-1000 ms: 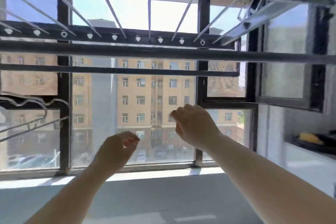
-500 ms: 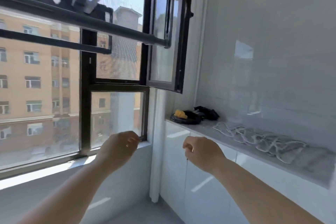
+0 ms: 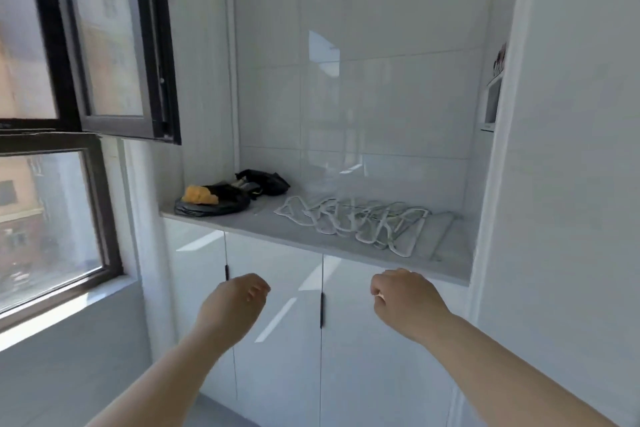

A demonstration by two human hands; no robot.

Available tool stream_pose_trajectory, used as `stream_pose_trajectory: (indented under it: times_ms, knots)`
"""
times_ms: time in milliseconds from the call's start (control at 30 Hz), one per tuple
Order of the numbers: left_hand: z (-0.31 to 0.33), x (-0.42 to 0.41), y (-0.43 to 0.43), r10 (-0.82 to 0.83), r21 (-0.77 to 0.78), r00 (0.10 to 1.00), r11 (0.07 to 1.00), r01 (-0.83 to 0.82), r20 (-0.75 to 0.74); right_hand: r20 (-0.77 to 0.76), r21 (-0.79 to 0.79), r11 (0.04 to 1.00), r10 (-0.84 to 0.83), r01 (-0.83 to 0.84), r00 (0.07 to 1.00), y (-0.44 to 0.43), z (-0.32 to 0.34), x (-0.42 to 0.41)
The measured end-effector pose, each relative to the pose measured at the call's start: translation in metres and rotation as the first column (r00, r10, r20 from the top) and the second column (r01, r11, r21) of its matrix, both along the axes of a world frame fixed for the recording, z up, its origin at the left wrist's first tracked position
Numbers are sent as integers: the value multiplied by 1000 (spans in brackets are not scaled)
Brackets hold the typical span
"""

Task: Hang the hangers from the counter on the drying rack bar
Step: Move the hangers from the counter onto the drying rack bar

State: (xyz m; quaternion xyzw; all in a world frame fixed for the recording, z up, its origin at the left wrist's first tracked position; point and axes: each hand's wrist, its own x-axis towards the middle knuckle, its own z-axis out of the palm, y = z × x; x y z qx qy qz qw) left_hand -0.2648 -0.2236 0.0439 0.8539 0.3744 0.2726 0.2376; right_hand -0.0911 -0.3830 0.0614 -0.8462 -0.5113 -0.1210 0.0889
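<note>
Several white hangers (image 3: 356, 222) lie overlapping in a pile on the grey counter (image 3: 263, 230), right of its middle. My left hand (image 3: 233, 305) hovers below the counter's front edge, in front of the cabinet doors, fingers loosely curled and holding nothing. My right hand (image 3: 403, 300) is just under the counter's edge below the hangers, fingers curled in, nothing in it. The drying rack bar is out of sight.
A black bag with an orange item (image 3: 211, 201) and another black bundle (image 3: 265, 182) sit at the counter's left end. An open black-framed window sash (image 3: 138, 45) juts inward at upper left. White cabinet doors (image 3: 277, 340) stand below, a white wall (image 3: 571, 184) at right.
My view has swung right and down from the window and rack bars to the counter. Both hands have dropped from near the bar to below the counter's edge, still holding nothing.
</note>
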Motion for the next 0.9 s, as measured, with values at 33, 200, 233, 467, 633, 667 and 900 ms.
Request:
stream_pose_trajectory:
  times_ms: [33,200,233,467,633,667,900]
  knots:
    - [-4,17,11,-10,-10,1000,1000,10,-2,-13,-3,999,-39,39,999,10,-4,15]
    - [-17,106,75,-18,-60,1000,998,17,-12,-107,-21,989,-148,147,983,53,-46,87]
    - [-20,124,87,-14,-65,1000,998,13,-14,-140,-9,986,-166,167,976,57,-57,101]
    - [-62,241,111,-53,-180,998,983,45,-44,-195,115,945,-280,305,940,76,-98,186]
    - [-66,306,110,-49,-169,998,984,56,44,-75,186,915,-351,359,933,108,-107,263]
    - [-65,318,112,-40,-160,998,986,49,54,-69,181,908,-371,377,926,113,-109,277]
    - [-67,392,122,-35,-128,999,991,29,-40,-118,162,900,-390,405,913,127,-126,320]
